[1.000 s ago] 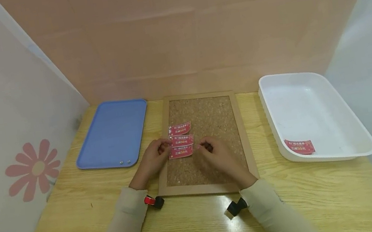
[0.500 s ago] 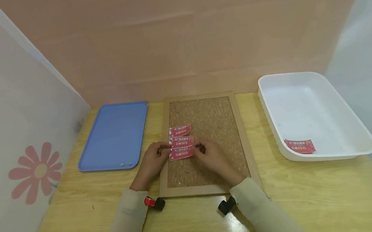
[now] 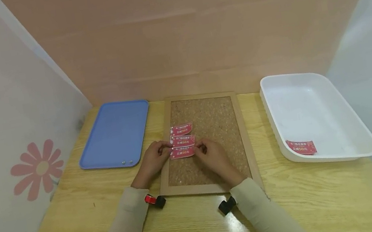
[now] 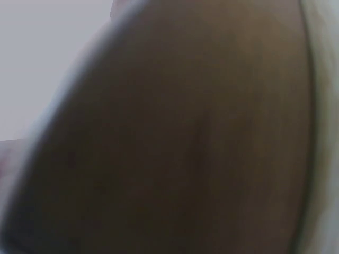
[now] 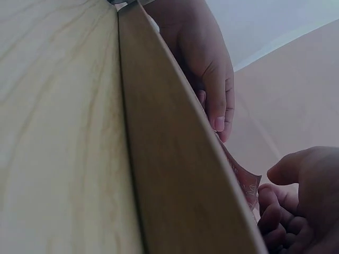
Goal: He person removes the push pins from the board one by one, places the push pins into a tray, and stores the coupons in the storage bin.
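My two hands at work on a framed corkboard. My left hand reaches inward, its thumb and forefinger close together at the left end of the lowest coupon; whether they pinch the card or merely press it, I cannot tell. My right hand faces it from the opposite end, thumb and forefinger slightly parted at the card's right edge, the other fingers curled; a firm hold cannot be made out. The lowest coupon thus lies between my hands, its end curving up off the board beside my right fingertips in the right wrist view. Just ahead of my fingertips lie a middle coupon and, beyond it, a top coupon. Ahead and to the left of my left hand is a blue tray; well to the right of my right hand, a white tub contains another red coupon.
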### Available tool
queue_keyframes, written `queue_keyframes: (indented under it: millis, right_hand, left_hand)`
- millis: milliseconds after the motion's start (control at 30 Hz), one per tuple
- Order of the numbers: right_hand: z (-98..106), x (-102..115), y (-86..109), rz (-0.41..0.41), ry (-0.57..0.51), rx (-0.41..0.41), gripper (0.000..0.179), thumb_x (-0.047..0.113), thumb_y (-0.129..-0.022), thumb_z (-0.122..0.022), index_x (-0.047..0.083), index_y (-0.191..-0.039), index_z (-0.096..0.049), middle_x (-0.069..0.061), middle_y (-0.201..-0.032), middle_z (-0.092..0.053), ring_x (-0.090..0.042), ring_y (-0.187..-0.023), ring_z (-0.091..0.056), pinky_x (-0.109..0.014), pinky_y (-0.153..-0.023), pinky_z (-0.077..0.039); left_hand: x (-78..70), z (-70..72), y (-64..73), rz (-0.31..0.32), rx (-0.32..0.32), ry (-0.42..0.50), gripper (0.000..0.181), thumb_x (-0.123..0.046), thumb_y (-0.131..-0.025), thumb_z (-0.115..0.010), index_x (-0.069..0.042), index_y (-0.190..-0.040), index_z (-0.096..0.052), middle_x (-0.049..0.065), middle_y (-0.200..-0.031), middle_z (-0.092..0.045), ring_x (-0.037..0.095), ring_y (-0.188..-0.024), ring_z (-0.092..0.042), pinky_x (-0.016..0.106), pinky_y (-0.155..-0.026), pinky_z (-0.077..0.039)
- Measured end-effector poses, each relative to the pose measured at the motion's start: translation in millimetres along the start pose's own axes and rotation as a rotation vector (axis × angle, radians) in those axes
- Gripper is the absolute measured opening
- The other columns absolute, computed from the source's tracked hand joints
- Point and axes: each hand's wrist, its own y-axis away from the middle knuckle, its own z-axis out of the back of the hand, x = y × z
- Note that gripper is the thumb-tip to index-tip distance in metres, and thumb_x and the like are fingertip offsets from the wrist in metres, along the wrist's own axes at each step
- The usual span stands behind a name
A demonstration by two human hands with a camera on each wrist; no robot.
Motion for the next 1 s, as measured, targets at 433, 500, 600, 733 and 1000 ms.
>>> queue_keyframes:
  millis: [433, 500, 600, 733, 1000]
  right_hand:
    - [0.1, -0.2, -0.1, 0.013, 0.021, -0.011, 0.012, 0.024, -0.093, -0.067, 0.013, -0.09, -0.069, 0.005, -0.076, -0.062, -0.011, -0.063, -0.054, -0.028, -0.055, -0.046]
    - [0.0, 0.0, -0.1, 0.014, 0.03, -0.007, 0.012, 0.024, -0.093, -0.067, 0.013, -0.09, -0.069, 0.005, -0.076, -0.062, -0.011, -0.063, -0.054, -0.028, -0.055, -0.046]
    - [1.0, 1.1, -0.1, 0.012, 0.037, 0.002, 0.013, 0.024, -0.093, -0.066, 0.012, -0.089, -0.069, 0.005, -0.076, -0.062, -0.011, -0.063, -0.054, -0.029, -0.055, -0.046]
    - [2.4, 3.2, 0.5, 0.008, 0.051, 0.024, 0.014, 0.024, -0.093, -0.066, 0.012, -0.088, -0.07, 0.005, -0.075, -0.062, -0.011, -0.063, -0.054, -0.029, -0.056, -0.046]
    - [1.7, 4.3, 0.7, 0.028, 0.063, 0.042, 0.013, 0.023, -0.092, -0.066, 0.013, -0.085, -0.07, 0.005, -0.073, -0.062, -0.01, -0.062, -0.054, -0.028, -0.055, -0.045]
  left_hand:
    - [0.5, -0.9, 0.5, 0.006, 0.001, -0.014, 0.019, -0.029, -0.097, -0.062, -0.018, -0.111, -0.069, 0.005, -0.083, -0.046, 0.019, -0.07, -0.039, 0.035, -0.063, -0.035]
    - [0.1, -0.7, 0.9, 0.01, 0.0, -0.013, 0.018, -0.029, -0.097, -0.062, -0.018, -0.11, -0.069, 0.004, -0.083, -0.047, 0.019, -0.07, -0.039, 0.035, -0.063, -0.035]
    - [-1.6, -0.3, 1.4, 0.008, -0.003, -0.012, 0.018, -0.028, -0.097, -0.062, -0.017, -0.11, -0.069, 0.004, -0.084, -0.048, 0.02, -0.07, -0.039, 0.035, -0.063, -0.034]
    - [-2.3, -0.1, 1.5, 0.005, -0.008, -0.022, 0.018, -0.026, -0.097, -0.062, -0.015, -0.11, -0.07, 0.004, -0.082, -0.047, 0.019, -0.069, -0.038, 0.035, -0.063, -0.034]
    - [-1.0, -0.4, 1.3, -0.002, -0.016, -0.017, 0.018, -0.026, -0.096, -0.064, -0.014, -0.109, -0.07, 0.004, -0.082, -0.047, 0.019, -0.069, -0.038, 0.035, -0.063, -0.034]
